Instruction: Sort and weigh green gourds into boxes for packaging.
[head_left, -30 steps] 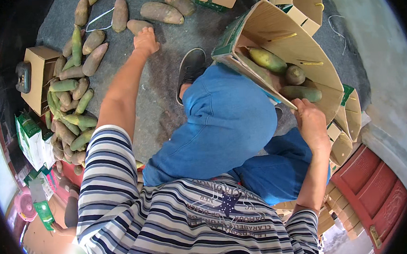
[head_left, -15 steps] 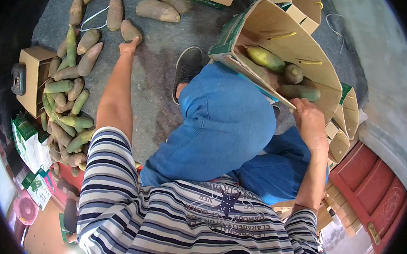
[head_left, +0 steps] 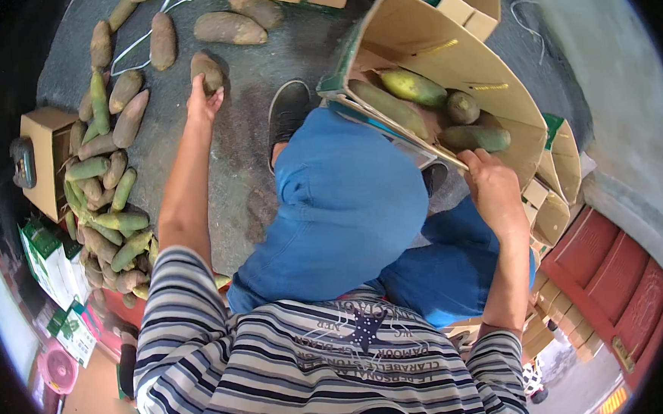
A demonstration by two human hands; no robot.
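Note:
My left hand [head_left: 202,105] is closed around the near end of a brown, soil-dusted radish-like root [head_left: 206,70], with the arm stretched forward. My right hand [head_left: 491,186] grips the near rim of an open cardboard carton [head_left: 474,50], which tilts toward me beside my knee. Inside the carton lie several large roots, among them a yellow-green one [head_left: 413,87] and a dark green one [head_left: 477,138]. Left of my outstretched arm, many green and brown roots [head_left: 120,220] lie heaped on the floor.
Loose roots [head_left: 229,29] lie on the dark floor sheet ahead, near a white cord [head_left: 132,69]. A small carton [head_left: 47,156] stands at the left. More open cartons [head_left: 564,166] are at the right, near a red door [head_left: 613,281]. My shoe [head_left: 288,115] rests mid-floor.
My left hand has drawn the brown root slightly nearer and away from the neighbouring roots. The view has shifted a little. My right hand stays on the carton rim.

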